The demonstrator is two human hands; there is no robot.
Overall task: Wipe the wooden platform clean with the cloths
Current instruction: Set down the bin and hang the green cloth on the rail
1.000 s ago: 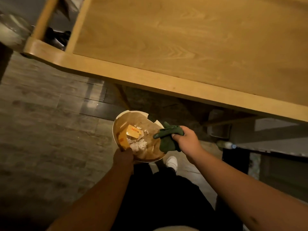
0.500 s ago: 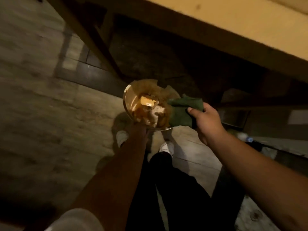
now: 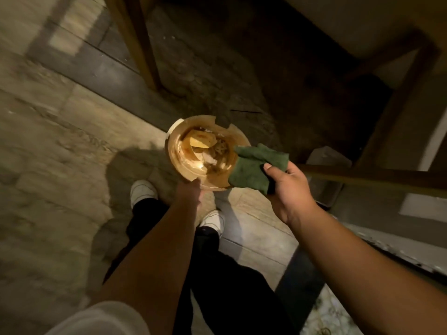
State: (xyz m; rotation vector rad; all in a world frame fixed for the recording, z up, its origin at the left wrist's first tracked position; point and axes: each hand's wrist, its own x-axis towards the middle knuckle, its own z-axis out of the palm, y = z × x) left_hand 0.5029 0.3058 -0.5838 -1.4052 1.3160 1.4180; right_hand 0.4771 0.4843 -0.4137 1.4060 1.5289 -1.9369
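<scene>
Item 1, green cloth (image 3: 256, 166): bunched in right hand (image 3: 289, 189), thumb on top, fingers curled underneath; front edge lies over the bowl's near-right rim. I read that as kept ready for wiping while scraps get carried.

Item 2, paper bowl (image 3: 205, 153): round, rim torn w/ notches at far side, holds yellow wrapper bits, crumpled tissue and brown residue. Left hand (image 3: 188, 192) grips near rim from below; fingers hidden under it, so exact curl I can't tell, but it carries the bowl level, prob. so nothing spills.

Item 3, wooden platform (image 3: 362, 22): only its underside/edge shows upper right, well apart from both hands; top surface out of view, so cleanliness unknown.

Item 4, table leg (image 3: 135, 42) & dark floor strip, upper left. White shoes (image 3: 142, 191) on pale plank floor below the bowl.

My guess: debris disposal step, wiping not in hand right now.
</scene>
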